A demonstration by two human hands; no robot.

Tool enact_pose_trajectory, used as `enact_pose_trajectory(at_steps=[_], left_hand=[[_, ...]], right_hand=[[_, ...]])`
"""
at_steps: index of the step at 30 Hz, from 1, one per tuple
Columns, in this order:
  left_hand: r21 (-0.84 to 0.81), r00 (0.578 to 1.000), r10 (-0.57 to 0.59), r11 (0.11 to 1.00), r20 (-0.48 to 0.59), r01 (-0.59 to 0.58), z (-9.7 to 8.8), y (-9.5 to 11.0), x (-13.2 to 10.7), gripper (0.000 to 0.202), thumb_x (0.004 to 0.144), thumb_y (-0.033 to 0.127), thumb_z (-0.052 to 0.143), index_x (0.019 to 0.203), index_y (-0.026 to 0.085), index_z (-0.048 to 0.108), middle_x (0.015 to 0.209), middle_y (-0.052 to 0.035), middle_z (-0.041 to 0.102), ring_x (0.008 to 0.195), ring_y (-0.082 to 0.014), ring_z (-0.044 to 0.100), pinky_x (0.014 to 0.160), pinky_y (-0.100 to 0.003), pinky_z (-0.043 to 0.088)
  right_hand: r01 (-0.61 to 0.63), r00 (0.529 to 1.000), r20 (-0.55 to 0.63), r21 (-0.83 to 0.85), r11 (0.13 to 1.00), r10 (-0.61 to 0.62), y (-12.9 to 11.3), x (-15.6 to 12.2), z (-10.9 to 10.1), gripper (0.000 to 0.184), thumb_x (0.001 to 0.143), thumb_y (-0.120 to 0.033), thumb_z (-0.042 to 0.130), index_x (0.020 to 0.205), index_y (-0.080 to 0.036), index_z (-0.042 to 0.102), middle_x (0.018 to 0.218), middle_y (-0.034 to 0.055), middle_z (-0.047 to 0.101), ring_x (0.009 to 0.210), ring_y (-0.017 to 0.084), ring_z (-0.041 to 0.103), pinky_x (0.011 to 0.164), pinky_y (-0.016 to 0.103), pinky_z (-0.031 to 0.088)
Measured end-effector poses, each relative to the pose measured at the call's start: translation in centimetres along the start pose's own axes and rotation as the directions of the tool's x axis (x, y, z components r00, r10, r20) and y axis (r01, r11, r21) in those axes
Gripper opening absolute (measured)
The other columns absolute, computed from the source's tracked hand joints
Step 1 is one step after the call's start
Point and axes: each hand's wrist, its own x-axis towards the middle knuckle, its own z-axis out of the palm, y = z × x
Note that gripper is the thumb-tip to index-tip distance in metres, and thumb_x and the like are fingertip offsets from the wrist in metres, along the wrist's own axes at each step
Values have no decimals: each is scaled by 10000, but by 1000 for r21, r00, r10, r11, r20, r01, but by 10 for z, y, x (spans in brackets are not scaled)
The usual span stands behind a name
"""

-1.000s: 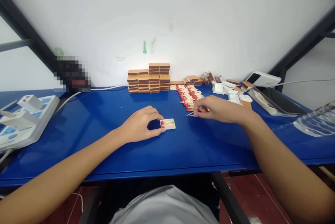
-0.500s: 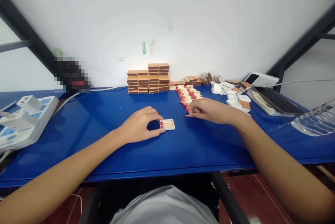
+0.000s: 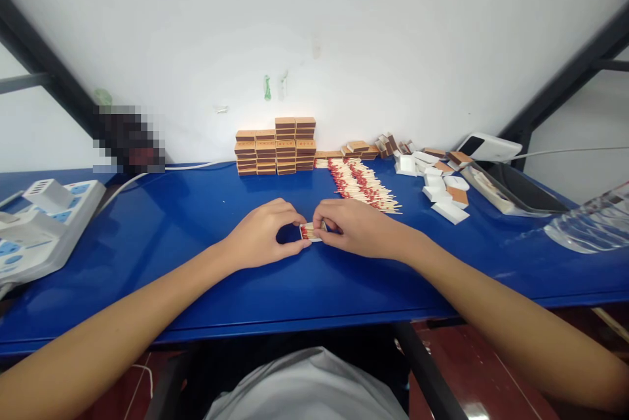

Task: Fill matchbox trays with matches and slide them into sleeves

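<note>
My left hand (image 3: 265, 233) grips the left end of a small white matchbox tray (image 3: 316, 240) between thumb and fingers, with the tray lying on the table. Inside it are several matchsticks (image 3: 306, 232) with red heads to the left. Over the tray's right part, my right hand (image 3: 351, 227) is closed in a pinch. A matchstick was in that pinch a moment ago; the fingers now mostly hide it. Behind the hands lies a spread pile of red-headed matchsticks (image 3: 363, 184).
Filled-looking matchboxes (image 3: 275, 151) stand stacked by the wall. Loose white trays (image 3: 435, 190) and brown sleeves (image 3: 459, 158) lie at the right, near a dark phone-like slab (image 3: 528, 189) and clear plastic wrap (image 3: 584, 227). A power strip (image 3: 63, 223) sits at the left on the blue table (image 3: 221, 302).
My right hand has moved left from beside the matchstick pile to the tray, carrying a matchstick. My left hand keeps its hold on the tray. The view has shifted slightly.
</note>
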Motion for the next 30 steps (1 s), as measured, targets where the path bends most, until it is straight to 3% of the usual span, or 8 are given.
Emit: enact_pose_trajectory(at_steps=[4,8,12,17,22,30], left_hand=[[-1,1000,-13,1000,8,13,-2,1,-1,200,967,359,774,1103,213,761,1046,-64,769,991,-244,686,884,-385,568],[-8,1000,-28,1000,13,28,-4,0,-3,230,968,372,777,1144,224,773,1077,-64,776,1007,-243,693,895,-386,570],[-4,999,-36,999,19,36,-6,-1,-4,241,968,375,775,1158,227,776,1086,-66,779,1018,-247,701,893,-387,574],[8,999,-32,999,23,32,-7,-2,-3,245,978,391,764,1154,222,773,1095,-72,781,1025,-250,701,903,-393,574],[1,999,-36,999,26,36,-8,-1,-4,239,975,379,764,1150,216,774,1090,-71,781,1018,-247,699,906,-397,575],[5,999,-34,999,28,34,-8,-1,-4,239,972,376,764,1159,228,779,1094,-76,781,1022,-249,705,913,-394,583]], right_hand=[[5,1000,-28,-15,1000,-6,9,-4,-12,122,999,-286,617,967,-200,697,838,24,646,726,159,552,676,286,371],[-150,971,-208,-138,979,120,42,-18,-46,219,991,-348,591,869,-201,697,746,27,626,687,172,541,663,306,356],[-259,965,-79,-162,952,249,77,-33,-68,234,926,-397,632,836,-214,746,663,11,605,611,168,509,614,312,330],[-276,961,11,-76,958,278,80,-31,-61,276,878,-480,693,799,-219,737,684,8,635,622,162,516,625,307,344],[-325,941,67,-88,942,331,75,-25,-49,211,879,-411,669,803,-215,687,772,34,706,668,176,579,636,311,387],[-315,946,50,-101,944,321,79,-23,-49,186,888,-389,653,844,-210,677,774,40,706,668,178,574,628,307,381]])
